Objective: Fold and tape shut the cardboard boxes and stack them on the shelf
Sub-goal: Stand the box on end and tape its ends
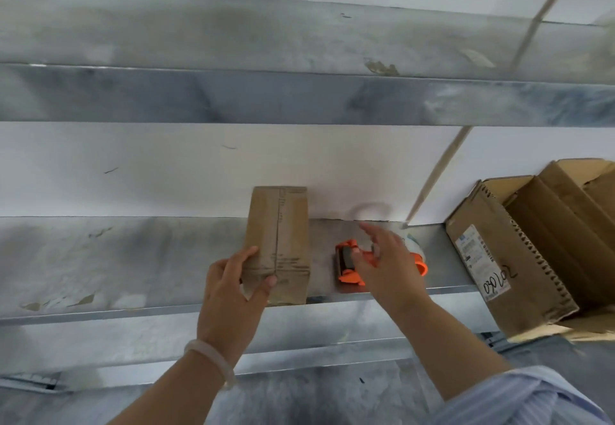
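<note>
Left hand [233,291] grips box [283,231]; right hand [389,265] half-hides tape dispenser [346,268].

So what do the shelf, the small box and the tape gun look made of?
The shelf looks like galvanized steel: grey, mottled sheen. The small box is creased matte brown cardboard. The tape gun seems smooth orange plastic.

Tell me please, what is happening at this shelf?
A person works at a metal shelf. The left grip holds the near end of a small closed cardboard box that stands on the shelf. The right grip, fingers open, is over the orange tape dispenser beside the box; contact is unclear. A larger open box lies to the right.
</note>
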Tool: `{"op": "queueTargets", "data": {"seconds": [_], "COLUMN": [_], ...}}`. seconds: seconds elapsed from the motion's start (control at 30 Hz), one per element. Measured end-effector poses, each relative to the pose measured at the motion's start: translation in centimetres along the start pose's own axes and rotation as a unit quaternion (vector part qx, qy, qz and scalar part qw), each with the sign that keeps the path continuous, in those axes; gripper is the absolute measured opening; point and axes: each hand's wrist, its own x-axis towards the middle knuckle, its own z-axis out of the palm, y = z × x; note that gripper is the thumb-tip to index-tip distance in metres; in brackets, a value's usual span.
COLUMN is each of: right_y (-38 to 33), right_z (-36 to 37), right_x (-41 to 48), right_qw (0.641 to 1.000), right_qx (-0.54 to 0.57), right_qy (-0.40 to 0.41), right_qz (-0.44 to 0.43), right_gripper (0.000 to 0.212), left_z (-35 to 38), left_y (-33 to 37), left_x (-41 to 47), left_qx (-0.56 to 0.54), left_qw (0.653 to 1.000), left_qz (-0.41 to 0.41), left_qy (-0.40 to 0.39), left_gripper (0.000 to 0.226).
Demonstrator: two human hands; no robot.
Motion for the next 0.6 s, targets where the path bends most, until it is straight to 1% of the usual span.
{"op": "queueTargets", "data": {"seconds": [0.03, 0.07, 0.1, 0.17, 0.2, 0.23, 0.3, 0.37, 0.43, 0.47, 0.53, 0.57, 0.6], "right_y": [1.0, 2.1, 3.2, 5.2, 6.0, 6.7, 7.8, 8.6, 8.8, 8.8, 8.9, 9.0, 9.1], "right_z": [-1.2, -2.4, -3.6, -5.1, -5.6, -5.9, -6.0, -6.0, -6.3, -6.4, -6.5, -6.5, -6.5], "right_x": [0.5, 1.1, 1.9, 3.4, 4.0, 4.7, 5.8, 6.5, 7.0, 7.1, 6.9, 6.7, 6.5], "right_qw": [0.999, 0.998, 0.997, 0.986, 0.976, 0.967, 0.954, 0.950, 0.949, 0.949, 0.952, 0.954, 0.957], "right_qx": [-0.022, -0.045, -0.072, -0.124, -0.142, -0.155, -0.185, -0.202, -0.207, -0.209, -0.214, -0.215, -0.214], "right_qy": [0.032, 0.036, 0.005, -0.110, -0.164, -0.202, -0.235, -0.230, -0.225, -0.221, -0.202, -0.188, -0.173], "right_qz": [-0.011, -0.019, -0.018, 0.001, 0.008, 0.007, -0.020, -0.055, -0.074, -0.078, -0.082, -0.087, -0.092], "right_gripper": [0.056, 0.062, 0.071, 0.094, 0.103, 0.107, 0.105, 0.095, 0.086, 0.082, 0.072, 0.068, 0.066], "left_z": [-0.2, -0.2, -0.2, -0.1, 0.0, 0.1, 0.2, 0.2, -0.1, -0.3, -0.4, -0.2, 0.2], "left_y": [0.0, 0.0, 0.1, 0.2, 0.4, 0.5, 0.6, 0.5, 1.2, 1.9, 4.1, 5.5, 6.7], "left_x": [-0.2, -0.3, -0.3, -0.4, -0.4, -0.3, -0.2, -0.2, -0.3, -0.5, -0.9, -1.3, -1.6], "left_qx": [0.005, 0.013, 0.024, 0.045, 0.051, 0.053, 0.053, 0.054, 0.076, 0.099, 0.132, 0.131, 0.117], "left_qw": [1.000, 1.000, 0.999, 0.998, 0.997, 0.997, 0.997, 0.997, 0.991, 0.984, 0.963, 0.956, 0.956], "left_qz": [0.000, 0.001, 0.003, 0.009, 0.012, 0.017, 0.020, 0.007, 0.012, 0.040, 0.125, 0.163, 0.194], "left_qy": [0.005, 0.013, 0.025, 0.047, 0.054, 0.057, 0.055, 0.063, 0.107, 0.142, 0.198, 0.203, 0.188], "left_gripper": [0.052, 0.053, 0.052, 0.052, 0.052, 0.053, 0.053, 0.053, 0.054, 0.055, 0.054, 0.049, 0.042]}}
